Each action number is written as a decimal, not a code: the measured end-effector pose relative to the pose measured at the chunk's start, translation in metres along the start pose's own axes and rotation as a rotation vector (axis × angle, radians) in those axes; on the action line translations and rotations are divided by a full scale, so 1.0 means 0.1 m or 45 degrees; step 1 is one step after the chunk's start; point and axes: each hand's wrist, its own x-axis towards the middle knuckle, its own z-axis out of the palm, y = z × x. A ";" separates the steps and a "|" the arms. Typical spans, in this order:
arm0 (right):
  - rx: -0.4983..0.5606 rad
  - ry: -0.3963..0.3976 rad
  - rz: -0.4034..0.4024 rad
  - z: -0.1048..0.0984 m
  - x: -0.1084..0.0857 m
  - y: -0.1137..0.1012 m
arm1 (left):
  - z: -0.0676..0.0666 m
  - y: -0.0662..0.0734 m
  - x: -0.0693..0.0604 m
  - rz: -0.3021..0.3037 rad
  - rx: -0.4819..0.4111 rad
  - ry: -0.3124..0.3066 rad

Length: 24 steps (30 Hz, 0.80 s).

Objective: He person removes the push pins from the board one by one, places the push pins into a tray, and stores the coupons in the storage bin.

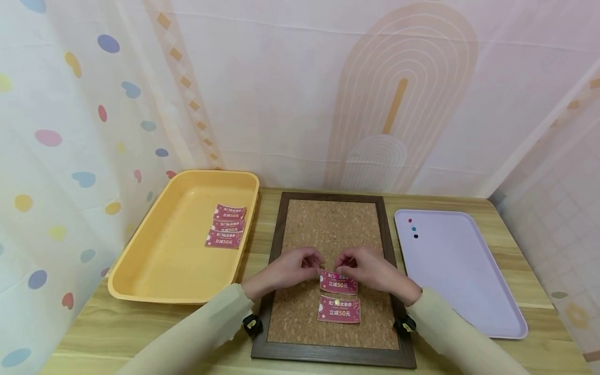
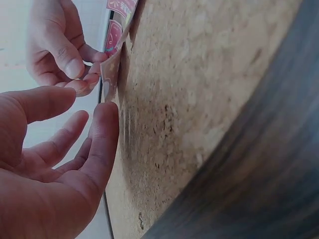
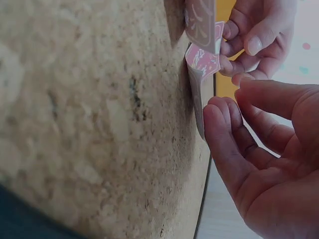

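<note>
- Head: lower coupon (image 1: pixel 339 313) lies on the corkboard (image 1: pixel 333 221) with a yellow pin (image 1: pixel 337 302) at its top edge; reads as done.
- Upper coupon (image 1: pixel 339 284) sits just above it on the board, pink pin (image 1: pixel 336 276) at its top; I'd call this one in progress.
- Left hand (image 1: pixel 297 266) at its left corner, right hand (image 1: pixel 367 266) by the pink pin.
- Left over: three coupons (image 1: pixel 223 239) in the yellow tray (image 1: pixel 159 255), three pins (image 1: pixel 414 229) (red, blue, black) on the lilac tray (image 1: pixel 459 276).
- Count: 5 coupons, 5 pins, 2 trays, 1 board.
- Left wrist: left hand loose, thumb and index apart, index tip at the coupon edge; no grasp.
- Right wrist: right hand likewise relaxed, index tip at the lifted coupon edge, nothing pinched. Pins not visible here.
</note>
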 end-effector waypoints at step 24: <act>-0.083 -0.087 0.070 0.01 0.07 0.06 | 0.04 -0.05 0.20 -0.059 -0.009 -0.116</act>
